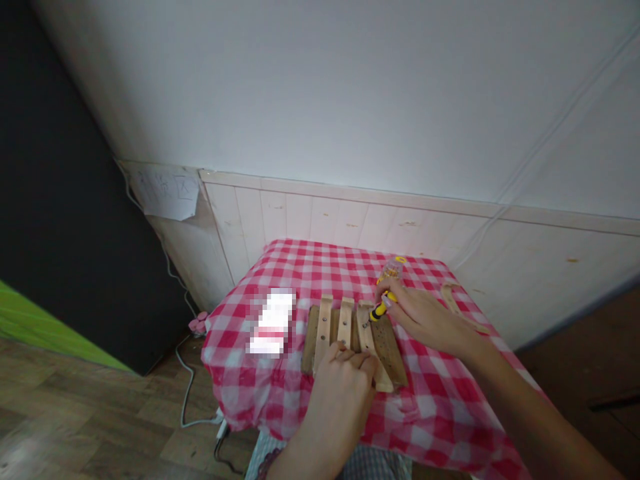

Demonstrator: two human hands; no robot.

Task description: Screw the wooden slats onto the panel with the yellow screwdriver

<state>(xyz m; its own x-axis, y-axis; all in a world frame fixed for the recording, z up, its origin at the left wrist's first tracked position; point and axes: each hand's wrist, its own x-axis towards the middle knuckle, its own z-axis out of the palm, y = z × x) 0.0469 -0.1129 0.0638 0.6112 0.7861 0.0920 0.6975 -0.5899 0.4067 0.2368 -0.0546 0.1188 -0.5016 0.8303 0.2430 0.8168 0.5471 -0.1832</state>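
A dark wooden board (395, 343) lies on the table, with three pale wooden strips (345, 320) across it. Small dark screws or holes show in the strips. My right hand (413, 313) grips a yellow and black screwdriver (382, 309), tilted, its tip at a dark spot on the rightmost strip (376, 363). My left hand (347, 375) bears down on the near part of the board, fingers curled against the rightmost strip; it hides the lower ends of the other strips. Behind my right hand stands a clear container (393, 269) with a yellow ring.
A red-and-white checked cloth (305, 260) covers the table, which stands by the panelled wall (330, 217). A blurred white item (274, 320) lies left of the board. Another curved wooden strip (453, 300) lies beyond my right forearm. Cables (187, 390) run along the floor at left.
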